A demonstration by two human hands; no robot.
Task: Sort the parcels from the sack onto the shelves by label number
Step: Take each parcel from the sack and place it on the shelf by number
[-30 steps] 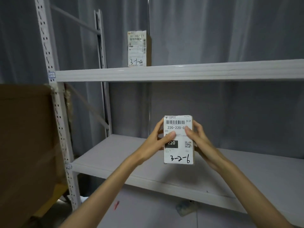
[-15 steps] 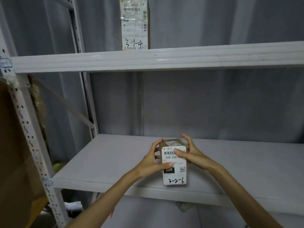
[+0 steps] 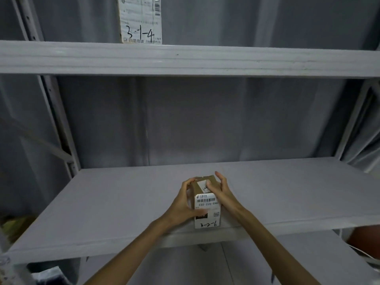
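A small brown cardboard parcel [image 3: 207, 210] with a white label marked 3-2-6 stands upright on the lower grey shelf [image 3: 123, 202], near its front edge. My left hand [image 3: 183, 204] grips its left side, thumb across the label. My right hand [image 3: 221, 192] holds its right side, thumb on top and fingers curled over the back edge. On the upper shelf [image 3: 185, 58] stands another parcel [image 3: 140, 21], its label marked 3-1-4.
A grey curtain hangs behind the rack. White perforated uprights [image 3: 61, 128] stand at the left and right ends. Below the lower shelf lie some dark items at bottom left and an orange-brown object [image 3: 366, 239] at the right edge.
The parcel came down from chest height onto the lower shelf and now stands there. Both hands stay on its sides. My view moved closer to the rack.
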